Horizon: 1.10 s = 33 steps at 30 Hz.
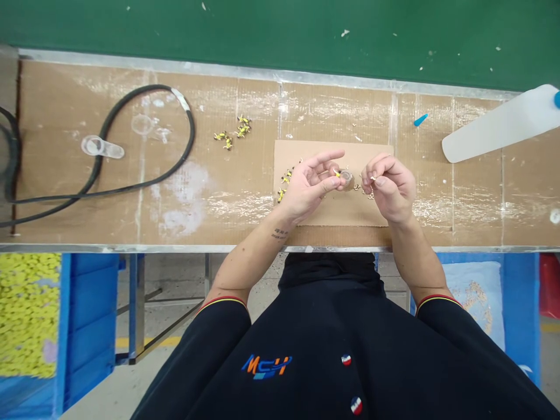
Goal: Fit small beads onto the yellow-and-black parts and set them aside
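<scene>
Narrowly pinched fingers (331, 184): left hand (308, 189), one yellow piece (336, 172); right hand (391, 189), one pale piece (373, 178).

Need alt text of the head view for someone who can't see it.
The left hand and right hand each pinch a tiny part over a cardboard sheet, beside a small round piece. Yellow-and-black parts and a coiled black cable lie leftward.

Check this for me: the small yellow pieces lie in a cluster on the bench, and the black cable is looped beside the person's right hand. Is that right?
The head view shows the black cable looped at the left end of the bench, not beside the right hand; the small yellow pieces are as you said.
</scene>
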Available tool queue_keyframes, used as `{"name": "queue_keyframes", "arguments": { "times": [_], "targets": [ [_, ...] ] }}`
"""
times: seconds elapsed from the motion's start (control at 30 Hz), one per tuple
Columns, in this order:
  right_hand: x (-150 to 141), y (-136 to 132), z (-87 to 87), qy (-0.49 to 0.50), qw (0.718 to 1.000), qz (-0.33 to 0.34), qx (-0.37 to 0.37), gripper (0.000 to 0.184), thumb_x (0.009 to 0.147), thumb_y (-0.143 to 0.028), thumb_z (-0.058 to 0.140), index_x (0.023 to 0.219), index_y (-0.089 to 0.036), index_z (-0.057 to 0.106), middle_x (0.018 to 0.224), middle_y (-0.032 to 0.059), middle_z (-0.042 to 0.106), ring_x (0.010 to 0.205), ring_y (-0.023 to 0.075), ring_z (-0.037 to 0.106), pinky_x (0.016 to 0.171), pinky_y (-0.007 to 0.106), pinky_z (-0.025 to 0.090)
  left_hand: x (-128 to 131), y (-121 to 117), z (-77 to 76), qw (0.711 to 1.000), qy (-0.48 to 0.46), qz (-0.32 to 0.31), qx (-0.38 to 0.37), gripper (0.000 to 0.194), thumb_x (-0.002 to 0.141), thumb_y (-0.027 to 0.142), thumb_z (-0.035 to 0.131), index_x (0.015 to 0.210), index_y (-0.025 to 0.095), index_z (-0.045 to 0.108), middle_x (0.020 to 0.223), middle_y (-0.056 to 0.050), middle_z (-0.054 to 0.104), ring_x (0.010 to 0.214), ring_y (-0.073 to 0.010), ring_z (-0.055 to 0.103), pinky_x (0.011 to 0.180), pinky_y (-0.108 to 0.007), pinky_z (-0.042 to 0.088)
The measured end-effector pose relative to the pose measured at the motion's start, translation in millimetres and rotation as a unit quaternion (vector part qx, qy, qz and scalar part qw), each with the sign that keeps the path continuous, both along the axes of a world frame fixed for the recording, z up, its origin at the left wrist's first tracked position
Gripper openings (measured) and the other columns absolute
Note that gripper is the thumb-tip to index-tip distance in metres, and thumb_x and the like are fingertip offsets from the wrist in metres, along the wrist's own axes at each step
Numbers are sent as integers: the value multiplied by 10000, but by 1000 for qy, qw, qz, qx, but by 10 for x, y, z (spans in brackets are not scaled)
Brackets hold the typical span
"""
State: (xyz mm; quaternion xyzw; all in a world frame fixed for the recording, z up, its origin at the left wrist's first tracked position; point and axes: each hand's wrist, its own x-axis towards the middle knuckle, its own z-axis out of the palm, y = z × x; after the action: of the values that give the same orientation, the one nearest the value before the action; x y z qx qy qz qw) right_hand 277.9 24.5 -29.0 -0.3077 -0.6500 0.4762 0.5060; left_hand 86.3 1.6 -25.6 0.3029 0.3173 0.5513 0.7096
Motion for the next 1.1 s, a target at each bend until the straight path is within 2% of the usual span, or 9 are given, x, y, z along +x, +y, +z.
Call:
{"name": "queue_keyframes", "arguments": {
  "times": [0.07, 0.2, 0.33, 0.43, 0.6, 0.7, 0.83, 1.1],
  "targets": [
    [-11, -6, 3, 8, 1000, 6, -7, 346, 953, -561, 653, 844, -260, 520, 784, -20, 434, 616, 119, 460, 509, 271, 440, 6, -2, -6, 1000, -11, -15, -3, 545, 602, 361, 1024, 1068, 229, 774, 809, 41, 664, 718, -71, 692, 764, -223, 610],
    [-27, -25, 6, 22, 999, 20, -13, 295, 975, -519, 627, 872, -263, 523, 791, -18, 447, 617, 119, 466, 515, 273, 439, 19, -21, -18, 999, -30, -35, -8, 400, 646, 406, 1003, 927, 218, 790, 774, 18, 725, 759, -78, 716, 833, -231, 632],
    [-35, -51, -9, -10, 999, 12, 33, 246, 1015, -489, 570, 919, -268, 521, 819, -16, 472, 609, 117, 468, 549, 295, 461, 22, -43, -13, 998, -37, -34, -24, 391, 628, 384, 1014, 851, 206, 746, 849, 22, 762, 804, -93, 762, 872, -249, 666],
    [-37, -70, -32, -53, 993, -12, 106, 140, 1037, -396, 548, 971, -273, 545, 853, -5, 513, 682, 131, 526, 622, 316, 486, 32, -54, 6, 997, -53, -43, -23, 365, 628, 349, 1014, 825, 199, 746, 835, 27, 765, 822, -108, 778, 826, -257, 693],
    [-43, -81, -51, -116, 974, -33, 194, 55, 1034, -311, 532, 989, -285, 550, 856, 1, 577, 778, 164, 597, 680, 347, 511, 68, -62, -2, 995, -60, -54, -55, 348, 609, 325, 1023, 865, 206, 819, 786, 14, 791, 728, -90, 767, 685, -184, 672],
    [-49, -73, -42, -140, 965, -41, 216, 58, 1030, -312, 522, 981, -286, 541, 850, -1, 598, 771, 169, 623, 672, 354, 527, 77, -66, -23, 995, -42, -52, -75, 405, 592, 349, 1028, 912, 202, 829, 822, 0, 809, 731, -98, 774, 678, -180, 667],
    [-55, -57, -26, -166, 954, -55, 244, 60, 1024, -300, 520, 969, -283, 536, 835, -2, 626, 770, 170, 651, 666, 353, 550, 65, -71, -22, 996, -20, -58, -63, 454, 605, 375, 1021, 957, 182, 809, 825, -11, 814, 694, -111, 774, 656, -193, 663],
    [-62, -52, 12, -145, 954, -37, 261, 62, 998, -226, 564, 991, -287, 563, 842, -1, 654, 802, 172, 666, 668, 333, 538, 55, -74, 9, 996, -11, -62, -55, 448, 600, 400, 1020, 879, 160, 765, 752, 7, 793, 621, -92, 749, 628, -174, 652]
  ]
}}
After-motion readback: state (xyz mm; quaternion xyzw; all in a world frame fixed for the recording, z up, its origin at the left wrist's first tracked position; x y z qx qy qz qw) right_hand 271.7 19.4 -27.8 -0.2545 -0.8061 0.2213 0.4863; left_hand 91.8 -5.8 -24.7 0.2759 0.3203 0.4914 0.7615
